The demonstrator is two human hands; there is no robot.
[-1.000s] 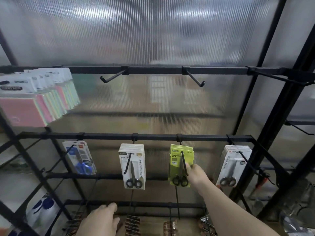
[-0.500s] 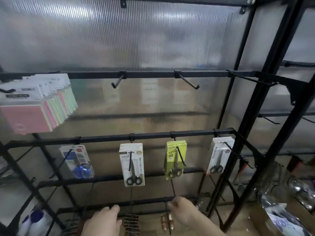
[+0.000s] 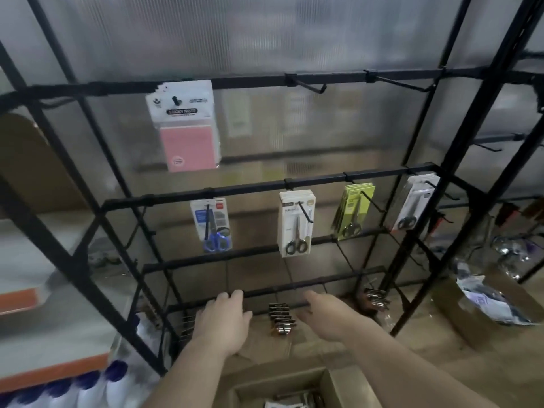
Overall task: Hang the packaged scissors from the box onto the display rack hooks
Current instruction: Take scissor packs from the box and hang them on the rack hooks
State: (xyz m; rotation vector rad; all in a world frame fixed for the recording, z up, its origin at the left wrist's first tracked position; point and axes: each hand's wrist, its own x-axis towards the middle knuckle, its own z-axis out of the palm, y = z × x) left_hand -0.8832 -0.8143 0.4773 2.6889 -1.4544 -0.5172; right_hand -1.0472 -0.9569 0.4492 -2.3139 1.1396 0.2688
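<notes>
A ribbed, see-through panel (image 3: pixel 265 33) fills the background. In front of it stands the black metal rack (image 3: pixel 323 182), with rails one above the other. At the bottom edge, just below the forearms, sits an open cardboard box (image 3: pixel 335 390). A few packaged scissors (image 3: pixel 291 403) lie inside it, though they are blurred. A second box (image 3: pixel 459 313) stands on the floor to the right of the rack, with crumpled plastic wrap (image 3: pixel 488 301) spilling out of it.

Both hands reach toward the lowest rail. The left hand (image 3: pixel 222 319) has loosely bent fingers whose tips lie on that rail, and it holds no pack. The right hand (image 3: pixel 326 316) has nearly straight, relaxed fingers that point at the rail, and it holds nothing.

A pack of pink sticky notes (image 3: pixel 185 125) hangs on the upper rail. To its right, two hooks (image 3: pixel 309 86) stick out from the same rail.

Four sets of scissors hang on the middle rail, each on its own hook. From left to right they are:
- a blue-handled pack (image 3: pixel 212 225)
- a white stack (image 3: pixel 296 228)
- a green stack (image 3: pixel 353 212)
- a grey stack (image 3: pixel 413 206)

Small metal clips (image 3: pixel 279 319) hang on a low hook between the two hands, and more clips hang further right.
</notes>
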